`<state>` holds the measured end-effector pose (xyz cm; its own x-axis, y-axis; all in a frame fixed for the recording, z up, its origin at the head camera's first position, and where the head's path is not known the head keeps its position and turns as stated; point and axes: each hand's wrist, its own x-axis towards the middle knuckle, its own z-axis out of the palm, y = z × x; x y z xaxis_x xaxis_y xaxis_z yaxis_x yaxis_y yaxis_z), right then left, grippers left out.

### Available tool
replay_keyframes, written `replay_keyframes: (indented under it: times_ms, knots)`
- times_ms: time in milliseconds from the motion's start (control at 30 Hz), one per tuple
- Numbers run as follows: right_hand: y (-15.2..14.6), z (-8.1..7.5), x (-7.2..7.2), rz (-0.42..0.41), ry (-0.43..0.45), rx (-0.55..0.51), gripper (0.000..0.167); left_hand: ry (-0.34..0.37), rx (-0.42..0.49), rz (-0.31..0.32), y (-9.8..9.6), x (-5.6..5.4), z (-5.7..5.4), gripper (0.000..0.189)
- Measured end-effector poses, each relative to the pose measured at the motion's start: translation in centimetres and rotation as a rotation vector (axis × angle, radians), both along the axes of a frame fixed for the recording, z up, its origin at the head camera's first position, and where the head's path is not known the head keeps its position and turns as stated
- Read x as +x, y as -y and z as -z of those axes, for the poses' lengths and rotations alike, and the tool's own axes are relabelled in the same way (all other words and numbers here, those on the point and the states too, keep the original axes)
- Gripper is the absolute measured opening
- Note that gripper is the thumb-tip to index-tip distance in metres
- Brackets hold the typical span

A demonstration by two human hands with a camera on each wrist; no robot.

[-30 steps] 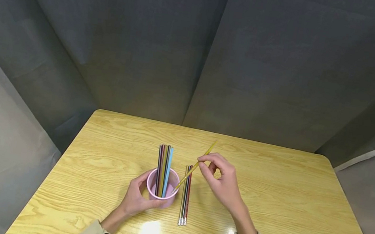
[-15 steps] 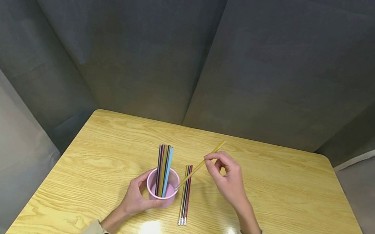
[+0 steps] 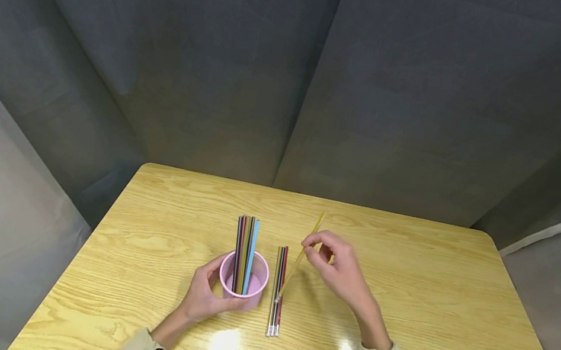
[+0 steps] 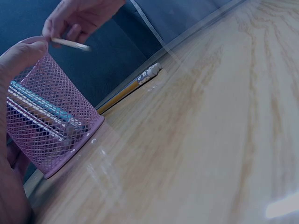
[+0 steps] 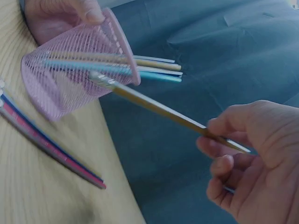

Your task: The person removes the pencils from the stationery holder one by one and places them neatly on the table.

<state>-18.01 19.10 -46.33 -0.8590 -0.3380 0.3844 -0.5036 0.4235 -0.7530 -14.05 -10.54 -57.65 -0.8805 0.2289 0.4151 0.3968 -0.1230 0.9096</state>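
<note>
The right hand [image 3: 338, 268] pinched a yellow eraser-tipped pencil [image 5: 159, 108], likely light, stiff and best held mid-shaft; the left hand [image 3: 204, 297] gripped a pink mesh cup [image 4: 70, 96].

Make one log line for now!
left hand grips round pink mesh cup; right hand pinches slim yellow pencil outside cup; thin multicoloured pencils lie on yellow woodgrain table

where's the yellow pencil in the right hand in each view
Head: yellow pencil, below centre, slightly right, slanting from the right hand.
Left wrist: upper left, foreshortened, beside the cup's rim.
Right wrist: middle, slanting down toward lower right.
Shared landmark: pink mesh cup, visible in all three.
</note>
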Motion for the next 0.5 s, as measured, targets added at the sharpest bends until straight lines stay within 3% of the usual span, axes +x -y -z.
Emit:
replay_keyframes:
  times_ms: [267, 500]
  knots:
    - [-0.6, 2.3, -1.2, -0.08, 0.178, 0.166, 0.016, -0.029, 0.013, 0.005, -0.1, 0.0, -0.2, 0.086]
    - [-0.6, 4.6, -1.8, -0.166, 0.216, 0.2, 0.01, -0.031, 0.023, 0.008, -0.2, 0.0, -0.4, 0.087]
